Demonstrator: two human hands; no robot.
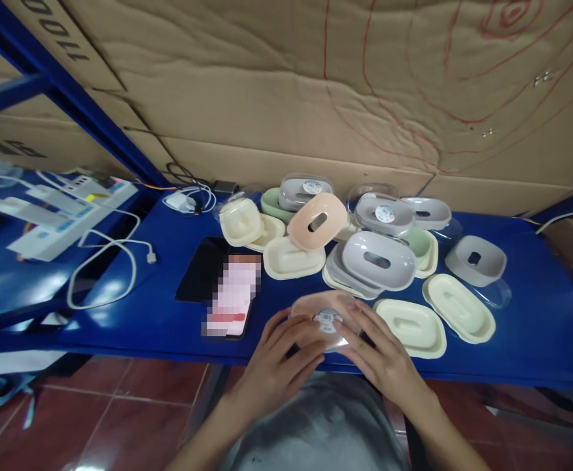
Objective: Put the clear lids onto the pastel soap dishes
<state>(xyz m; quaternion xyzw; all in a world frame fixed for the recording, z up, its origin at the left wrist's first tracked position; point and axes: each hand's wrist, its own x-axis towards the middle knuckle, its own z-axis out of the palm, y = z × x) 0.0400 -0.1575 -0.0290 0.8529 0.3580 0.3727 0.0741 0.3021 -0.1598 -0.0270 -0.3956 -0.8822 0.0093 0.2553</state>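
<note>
1. One pinkish-beige oval plastic box (316,305), bearing one white label (328,320), is at the near edge of one blue table (144,327).
2. Two hands clamp it: left hand (279,356), fingers slightly apart; right hand (387,353), fingers slightly spread.

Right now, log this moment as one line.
left hand: holding pink box | right hand: holding same box | label: on box, facing camera | nearby: cream tray, gray box, lit phone | surface: blue table
</note>
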